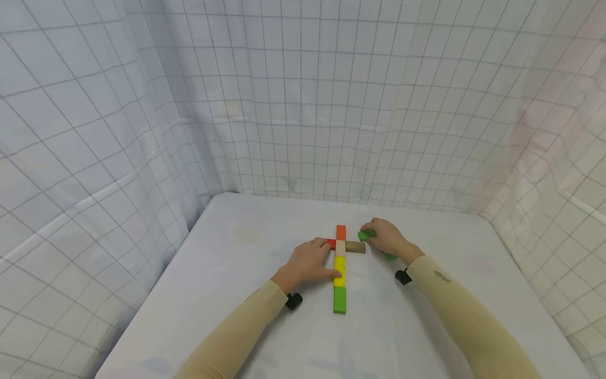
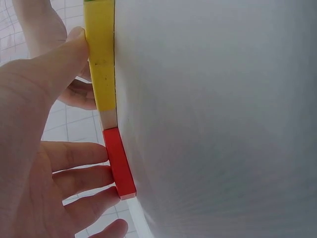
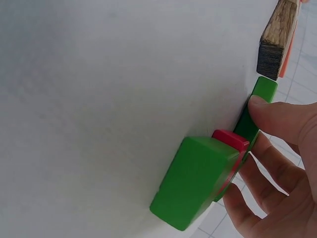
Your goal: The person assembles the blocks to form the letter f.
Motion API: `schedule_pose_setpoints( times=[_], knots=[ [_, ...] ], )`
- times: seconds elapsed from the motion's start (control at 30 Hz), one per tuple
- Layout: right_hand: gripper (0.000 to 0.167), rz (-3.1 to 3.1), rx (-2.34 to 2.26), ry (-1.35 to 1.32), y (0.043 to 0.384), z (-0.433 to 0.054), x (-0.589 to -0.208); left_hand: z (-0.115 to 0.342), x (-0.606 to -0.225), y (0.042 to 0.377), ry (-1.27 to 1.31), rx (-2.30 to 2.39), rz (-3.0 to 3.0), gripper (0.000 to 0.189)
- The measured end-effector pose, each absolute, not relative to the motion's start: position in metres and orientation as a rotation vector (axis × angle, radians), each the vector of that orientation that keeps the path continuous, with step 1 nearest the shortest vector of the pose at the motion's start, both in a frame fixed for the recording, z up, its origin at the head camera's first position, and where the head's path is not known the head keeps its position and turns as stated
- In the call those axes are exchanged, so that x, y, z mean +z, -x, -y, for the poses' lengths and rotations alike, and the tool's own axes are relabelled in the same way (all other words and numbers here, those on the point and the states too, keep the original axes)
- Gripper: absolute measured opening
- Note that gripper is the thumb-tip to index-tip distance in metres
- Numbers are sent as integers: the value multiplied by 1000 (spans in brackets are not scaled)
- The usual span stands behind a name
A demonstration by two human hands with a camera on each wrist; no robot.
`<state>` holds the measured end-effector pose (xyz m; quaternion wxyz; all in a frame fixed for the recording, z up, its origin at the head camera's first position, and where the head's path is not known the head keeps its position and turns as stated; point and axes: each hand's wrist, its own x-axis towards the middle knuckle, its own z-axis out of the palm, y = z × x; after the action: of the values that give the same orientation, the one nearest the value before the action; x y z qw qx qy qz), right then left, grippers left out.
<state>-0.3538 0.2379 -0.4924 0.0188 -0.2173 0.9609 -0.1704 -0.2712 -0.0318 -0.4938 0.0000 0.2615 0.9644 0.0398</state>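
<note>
Pinching a green block (image 3: 266, 88) between thumb and fingers, our right hand (image 1: 387, 237) holds it just right of the brown block's far side, in the right half of a cross laid on the table. Our left hand (image 1: 309, 260) grasps nothing: its fingers lie fairly straight, the tips touching the red block (image 2: 119, 163) and the thumb against the left edge of the yellow strip (image 2: 103, 84).

The cross is built of slim, straight-sided bars. At its far end we see an orange block (image 1: 341, 232), then a pale wooden block (image 1: 340, 248) in the middle, with red to the left and the brown block (image 1: 355, 247) to the right, its bare wood streaked with dark grain. Nearer runs yellow, faintly pitted and crossed by a line, so we cannot tell whether it is one piece or two; a green bar (image 1: 340, 300) finishes the near end.

By our right hand lie a bigger-looking green block (image 3: 193, 181), slightly glossy with softened edges, and a second red block (image 3: 230, 139) partly behind it.

White cloth (image 1: 303, 79) with thin dark grid lines hangs creased around the smooth white table (image 1: 227, 273). Our right sleeve (image 1: 466, 310), beige and close-fitting, carries small dark lettering we cannot read surely.
</note>
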Motion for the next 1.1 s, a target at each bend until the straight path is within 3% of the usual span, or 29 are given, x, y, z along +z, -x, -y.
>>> schedule_pose_setpoints(
  times=[1.1],
  knots=[
    [34,-3019,-495,755,372,-226,-472,33,-493,272,-834,134,-3026,86]
  ],
)
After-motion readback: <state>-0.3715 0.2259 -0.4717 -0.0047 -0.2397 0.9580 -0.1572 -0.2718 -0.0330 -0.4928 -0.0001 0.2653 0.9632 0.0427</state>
